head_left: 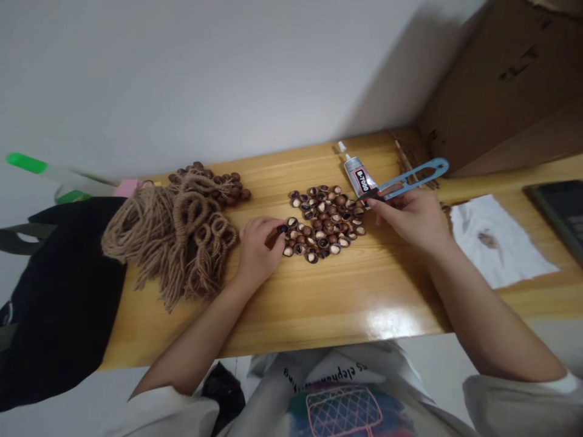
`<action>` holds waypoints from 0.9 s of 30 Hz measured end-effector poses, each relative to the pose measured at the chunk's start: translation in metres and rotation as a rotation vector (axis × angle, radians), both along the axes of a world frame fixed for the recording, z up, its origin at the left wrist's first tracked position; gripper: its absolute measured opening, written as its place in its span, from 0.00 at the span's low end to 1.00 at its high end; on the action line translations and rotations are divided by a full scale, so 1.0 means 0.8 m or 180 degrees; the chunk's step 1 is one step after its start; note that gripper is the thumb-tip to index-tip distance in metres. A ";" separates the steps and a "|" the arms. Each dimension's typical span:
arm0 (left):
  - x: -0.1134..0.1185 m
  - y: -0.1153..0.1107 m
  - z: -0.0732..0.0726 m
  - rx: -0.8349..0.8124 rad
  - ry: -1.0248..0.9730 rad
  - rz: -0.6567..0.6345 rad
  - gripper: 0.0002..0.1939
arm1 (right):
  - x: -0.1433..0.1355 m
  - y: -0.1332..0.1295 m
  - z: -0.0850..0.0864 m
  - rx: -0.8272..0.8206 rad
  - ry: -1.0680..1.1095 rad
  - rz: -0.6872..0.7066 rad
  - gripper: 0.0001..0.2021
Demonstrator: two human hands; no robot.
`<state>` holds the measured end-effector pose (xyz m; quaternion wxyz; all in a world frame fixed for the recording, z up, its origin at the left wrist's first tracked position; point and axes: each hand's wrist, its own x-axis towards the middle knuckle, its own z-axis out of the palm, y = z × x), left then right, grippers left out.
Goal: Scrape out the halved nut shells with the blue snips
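Halved nut shells, brown outside with pale or dark insides, lie in a loose cluster on the wooden table. At the cluster's left edge, my left hand pinches a dark nut shell between thumb and fingers. My right hand grips blue thread snips on the right of the cluster. Their dark tips point left, over the shells and close to the lower end of a B-7000 glue tube. The tube's white cap faces the wall.
Left of the shells lie bundles of brown jute cord and round brown nuts. A black cloth bag covers the table's left end. To the right are a stained white tissue, a phone and a large cardboard box.
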<state>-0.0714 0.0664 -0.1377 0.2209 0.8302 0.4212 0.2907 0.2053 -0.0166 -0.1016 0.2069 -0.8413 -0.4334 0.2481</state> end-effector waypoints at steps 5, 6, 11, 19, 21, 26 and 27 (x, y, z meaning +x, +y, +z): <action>0.000 0.000 0.000 -0.0021 -0.0001 0.0027 0.10 | 0.002 0.002 -0.005 -0.0026 -0.0059 0.0020 0.18; 0.000 0.000 -0.001 -0.0024 -0.0004 0.0038 0.10 | 0.002 0.002 -0.006 -0.0035 -0.0081 0.0016 0.17; 0.000 0.000 -0.002 -0.0043 -0.0026 0.0087 0.11 | 0.005 0.000 -0.008 -0.0008 -0.0164 0.0035 0.17; 0.000 0.000 0.000 -0.0007 -0.0009 0.0159 0.10 | 0.007 -0.002 -0.012 0.0170 -0.0166 0.0125 0.17; 0.000 0.000 0.001 -0.0012 -0.0006 0.0168 0.10 | 0.009 -0.003 -0.014 0.0253 -0.0156 0.0160 0.17; 0.000 0.001 -0.001 -0.0032 0.0009 0.0191 0.12 | 0.011 -0.004 -0.017 0.0298 -0.0105 0.0140 0.17; -0.001 0.001 -0.002 -0.0034 0.0007 0.0186 0.12 | 0.010 -0.004 -0.016 0.0280 -0.0099 0.0125 0.17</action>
